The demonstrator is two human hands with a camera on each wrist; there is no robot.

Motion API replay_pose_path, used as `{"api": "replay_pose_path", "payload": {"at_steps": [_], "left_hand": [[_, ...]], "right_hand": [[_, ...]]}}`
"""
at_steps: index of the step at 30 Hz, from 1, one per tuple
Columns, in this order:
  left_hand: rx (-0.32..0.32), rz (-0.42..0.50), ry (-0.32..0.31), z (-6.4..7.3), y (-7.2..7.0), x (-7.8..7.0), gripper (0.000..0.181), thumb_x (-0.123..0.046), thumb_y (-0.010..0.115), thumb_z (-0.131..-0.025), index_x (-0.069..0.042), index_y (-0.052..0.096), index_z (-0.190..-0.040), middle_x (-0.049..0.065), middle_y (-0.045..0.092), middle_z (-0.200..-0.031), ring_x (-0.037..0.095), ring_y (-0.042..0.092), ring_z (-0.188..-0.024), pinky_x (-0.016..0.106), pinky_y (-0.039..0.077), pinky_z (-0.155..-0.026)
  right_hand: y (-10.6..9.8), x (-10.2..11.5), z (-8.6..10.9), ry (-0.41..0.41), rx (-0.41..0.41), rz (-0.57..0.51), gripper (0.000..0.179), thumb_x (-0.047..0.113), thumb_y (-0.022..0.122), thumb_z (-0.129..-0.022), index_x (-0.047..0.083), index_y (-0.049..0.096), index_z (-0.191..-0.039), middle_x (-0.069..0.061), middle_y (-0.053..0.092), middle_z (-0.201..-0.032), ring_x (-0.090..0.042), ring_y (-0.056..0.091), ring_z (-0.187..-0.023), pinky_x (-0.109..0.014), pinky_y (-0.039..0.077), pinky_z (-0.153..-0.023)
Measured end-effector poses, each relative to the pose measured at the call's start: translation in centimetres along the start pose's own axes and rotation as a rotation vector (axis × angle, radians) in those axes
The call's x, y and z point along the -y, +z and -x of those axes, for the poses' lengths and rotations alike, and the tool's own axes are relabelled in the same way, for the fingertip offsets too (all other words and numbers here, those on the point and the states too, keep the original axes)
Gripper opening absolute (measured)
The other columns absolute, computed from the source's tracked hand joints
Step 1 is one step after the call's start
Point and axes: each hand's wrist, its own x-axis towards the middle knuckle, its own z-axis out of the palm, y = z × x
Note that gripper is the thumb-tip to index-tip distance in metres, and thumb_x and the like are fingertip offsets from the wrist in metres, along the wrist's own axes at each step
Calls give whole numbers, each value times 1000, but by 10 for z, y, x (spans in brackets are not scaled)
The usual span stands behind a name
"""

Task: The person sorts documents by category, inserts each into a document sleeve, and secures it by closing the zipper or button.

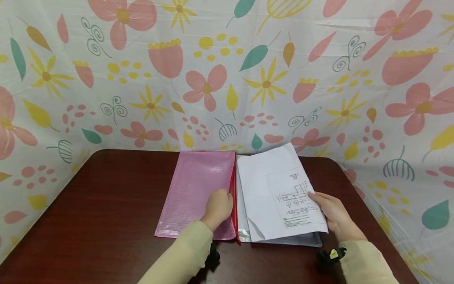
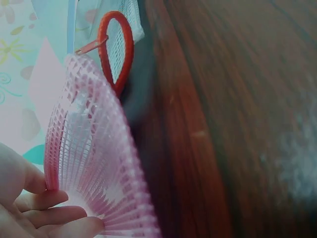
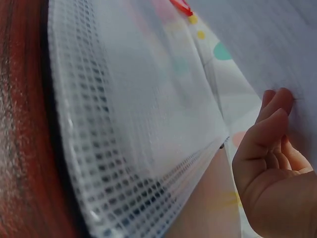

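Note:
A pink mesh zipper pouch (image 1: 191, 185) lies left of centre on the table, its red zipper edge (image 1: 233, 189) facing right. My left hand (image 1: 219, 205) pinches the pouch's opening edge near the front. In the left wrist view the pink mesh (image 2: 94, 134) bulges apart, fingers inside the mouth. A red pull loop (image 2: 128, 54) hangs at the corner. My right hand (image 1: 331, 213) grips the right edge of a white printed sheet (image 1: 262, 189) with line drawings. The sheet is tilted, its right side raised over a clear mesh pouch (image 3: 124, 114), which it mostly hides.
The dark brown wooden table (image 1: 106, 205) extends to both sides and in front of the pouches. A floral-printed curtain (image 1: 213, 51) stands close behind its back edge. Black wrist cameras (image 1: 213, 257) sit below both hands.

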Motion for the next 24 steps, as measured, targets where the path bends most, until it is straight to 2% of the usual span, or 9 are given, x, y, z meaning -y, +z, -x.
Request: {"api": "replay_pose_path", "payload": {"at_steps": [12,15,21,24], "left_hand": [[-9,53,22,-1,2,-3,24,-10,48,-94,-3,52,-72,6,48,-63,18,46,-55,28,41,-50],[-16,36,35,-1,1,-3,23,-10,49,-94,-4,53,-72,7,50,-63,19,48,-56,30,42,-51],[-45,-63,95,-1,2,-3,24,-11,52,-92,-4,54,-70,11,58,-66,29,60,-63,37,47,-56],[-46,-105,120,-1,2,-3,24,-10,53,-91,-4,54,-68,12,59,-66,31,61,-65,38,48,-57]], "right_hand": [[1,4,5,-4,46,-19,69,35,55,-95,-4,26,-145,10,68,-82,-11,69,-75,-32,58,-67],[3,6,6,-5,61,-18,68,34,54,-96,-4,26,-144,9,69,-83,-11,70,-74,-32,58,-67],[13,8,5,-20,66,-18,67,34,55,-95,-4,29,-143,8,69,-82,-11,69,-73,-33,58,-66],[18,9,3,-34,58,-13,66,33,54,-96,-5,29,-143,8,69,-81,-10,69,-72,-32,57,-65]]}}
